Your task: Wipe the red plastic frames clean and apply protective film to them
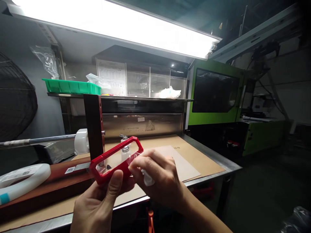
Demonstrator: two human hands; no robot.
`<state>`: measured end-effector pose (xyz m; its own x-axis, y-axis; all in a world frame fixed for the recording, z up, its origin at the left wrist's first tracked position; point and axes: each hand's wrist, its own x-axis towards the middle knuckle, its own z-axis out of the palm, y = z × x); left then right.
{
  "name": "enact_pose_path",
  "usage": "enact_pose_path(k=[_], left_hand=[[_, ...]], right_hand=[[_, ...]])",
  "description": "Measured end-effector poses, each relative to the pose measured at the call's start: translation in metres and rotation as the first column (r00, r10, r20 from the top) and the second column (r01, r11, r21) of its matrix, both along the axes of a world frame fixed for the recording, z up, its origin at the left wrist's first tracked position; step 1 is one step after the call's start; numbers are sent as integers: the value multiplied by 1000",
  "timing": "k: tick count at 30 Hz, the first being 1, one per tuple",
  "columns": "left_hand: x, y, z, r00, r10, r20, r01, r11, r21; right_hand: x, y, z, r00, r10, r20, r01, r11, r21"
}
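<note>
My left hand (99,200) grips a red plastic frame (114,149) from below, thumb on its lower edge. The long frame has cut corners and is tilted, its right end higher. Through its opening the bench and bottles show; I cannot tell whether a clear pane fills it. My right hand (157,171) is closed at the frame's lower right, with fingertips against it. A white crumpled wad (147,178), perhaps cloth or tissue, pokes out from under its curled fingers. Behind the frame stand small bottles with metal tops (125,149), partly hidden.
Brown card and a paler sheet (167,158) cover the metal-edged bench. At left lie a roll of white film (26,176) and a dark red base with an upright post (93,126). A shelf above carries a green tray (70,86) and a white bag (170,93). A green machine (216,94) stands right.
</note>
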<state>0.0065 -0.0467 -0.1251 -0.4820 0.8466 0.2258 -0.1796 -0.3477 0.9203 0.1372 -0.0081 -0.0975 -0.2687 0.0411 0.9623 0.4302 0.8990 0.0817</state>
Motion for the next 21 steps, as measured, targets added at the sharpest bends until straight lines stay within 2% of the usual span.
enact_pose_path(k=[3, 7, 9, 11, 13, 16, 18, 21], left_hand=[[-1, 1, 2, 978, -156, 136, 158, 987, -4], [-2, 2, 7, 960, -228, 161, 228, 974, 20], [-3, 2, 10, 961, -218, 171, 215, 976, 36], [-5, 4, 12, 957, -215, 194, 210, 977, 50], [-8, 6, 14, 948, -216, 235, 210, 976, 50], [-12, 6, 14, 933, -195, 302, 189, 981, 52], [-14, 6, 14, 931, -184, 314, 177, 983, 51], [-16, 6, 12, 937, -184, 298, 187, 982, 18]], right_hand=[[-2, 0, -6, 996, -40, 83, 41, 999, -11], [-5, -1, -7, 992, -26, 127, 30, 999, -31], [-5, -2, -4, 989, 45, 140, -34, 996, -79], [-3, -2, 3, 979, 176, 105, -157, 974, -164], [0, -1, 11, 956, 294, -14, -288, 922, -260], [4, 3, 22, 909, 325, -260, -408, 818, -406], [4, 8, 28, 873, 325, -363, -477, 722, -501], [0, 14, 34, 819, 376, -434, -574, 543, -612]])
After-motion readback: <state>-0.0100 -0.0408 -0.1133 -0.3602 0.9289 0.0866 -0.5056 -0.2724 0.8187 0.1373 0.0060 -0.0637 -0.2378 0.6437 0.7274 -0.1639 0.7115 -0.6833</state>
